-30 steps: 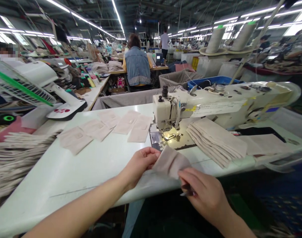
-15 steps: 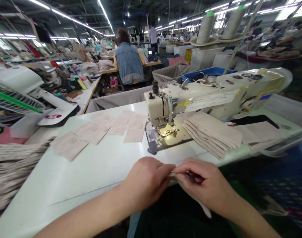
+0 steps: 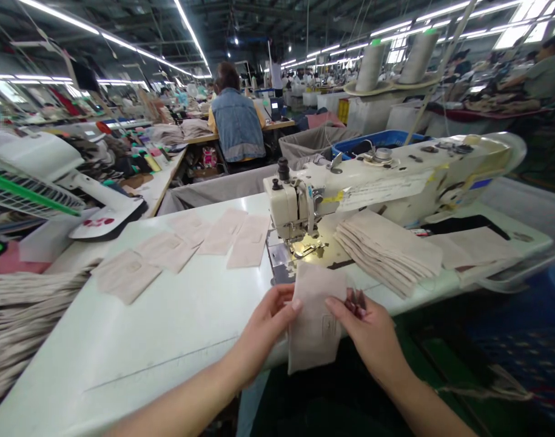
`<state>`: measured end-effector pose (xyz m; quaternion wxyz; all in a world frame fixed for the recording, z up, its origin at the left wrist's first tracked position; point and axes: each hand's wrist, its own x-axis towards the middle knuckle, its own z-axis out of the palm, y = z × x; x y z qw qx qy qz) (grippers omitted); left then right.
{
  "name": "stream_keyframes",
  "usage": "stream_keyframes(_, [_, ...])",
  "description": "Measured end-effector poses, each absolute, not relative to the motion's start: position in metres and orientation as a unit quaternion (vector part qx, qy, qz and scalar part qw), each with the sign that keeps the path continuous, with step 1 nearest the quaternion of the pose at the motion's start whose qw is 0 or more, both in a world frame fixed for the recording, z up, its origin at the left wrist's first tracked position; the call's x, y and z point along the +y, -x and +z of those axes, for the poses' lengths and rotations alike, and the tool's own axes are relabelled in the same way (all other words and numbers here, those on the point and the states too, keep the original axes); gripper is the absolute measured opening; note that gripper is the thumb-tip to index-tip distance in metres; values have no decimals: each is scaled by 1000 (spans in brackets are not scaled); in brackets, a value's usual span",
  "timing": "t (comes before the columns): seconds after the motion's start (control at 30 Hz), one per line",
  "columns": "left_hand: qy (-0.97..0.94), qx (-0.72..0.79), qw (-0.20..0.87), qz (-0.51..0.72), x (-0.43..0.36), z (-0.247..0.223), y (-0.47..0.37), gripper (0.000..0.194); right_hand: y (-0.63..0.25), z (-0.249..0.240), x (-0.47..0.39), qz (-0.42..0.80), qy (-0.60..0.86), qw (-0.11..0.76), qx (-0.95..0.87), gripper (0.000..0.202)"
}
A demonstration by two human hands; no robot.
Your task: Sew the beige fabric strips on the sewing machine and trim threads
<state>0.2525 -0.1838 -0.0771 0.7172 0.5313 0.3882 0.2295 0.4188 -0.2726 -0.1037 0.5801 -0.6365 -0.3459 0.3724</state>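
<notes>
Between my hands, at the table's near edge, a beige fabric piece [image 3: 314, 340] hangs with its face toward me; a small stitched square patch shows on its lower right. My left hand [image 3: 272, 318] pinches its left edge, thumb in front. On the other edge my right hand [image 3: 370, 328] grips it with the thumb, while small thread snips [image 3: 358, 303] stick out from the same hand, partly hidden by the fingers. Just beyond the fabric stands the sewing machine [image 3: 295, 209], its needle area lit. Several similar pieces with patches [image 3: 247, 240] lie on the table to the left.
A stack of beige fabric pieces [image 3: 390, 249] rests right of the needle, beside another flat piece [image 3: 475, 246]. Piled cloth [image 3: 26, 321] fills the left side, below a white fan [image 3: 36, 158]. A person in a denim vest [image 3: 238, 124] sits ahead, facing away.
The fabric, seen edge-on and low between my hands before, is now raised and turned to show its patched face. My hands have moved apart to its two sides.
</notes>
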Motion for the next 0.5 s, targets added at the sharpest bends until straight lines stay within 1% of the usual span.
stream_keyframes(0.07, [-636, 389, 607, 277, -175, -67, -254, 55, -417, -98, -271, 361, 650, 525, -414, 34])
stream_keyframes(0.1, [-679, 384, 561, 276, -169, -61, -256, 51, -416, -96, -270, 364, 650, 502, -440, 34])
stream_keyframes(0.17, [-734, 369, 524, 225, -159, -51, -261, 35, -415, -94, -269, 370, 644, 477, -471, 34])
stream_keyframes(0.2, [-742, 358, 532, 194, -155, -47, -265, 27, -414, -94, -269, 369, 642, 472, -479, 33])
stream_keyframes(0.27, [-728, 345, 571, 160, -145, -45, -270, 22, -414, -97, -269, 367, 642, 469, -482, 30])
stream_keyframes(0.37, [-672, 368, 617, 179, -128, -49, -271, 27, -418, -105, -275, 367, 652, 473, -466, 26])
stream_keyframes(0.5, [-630, 416, 624, 199, -103, -52, -263, 36, -429, -117, -288, 380, 663, 461, -451, 30])
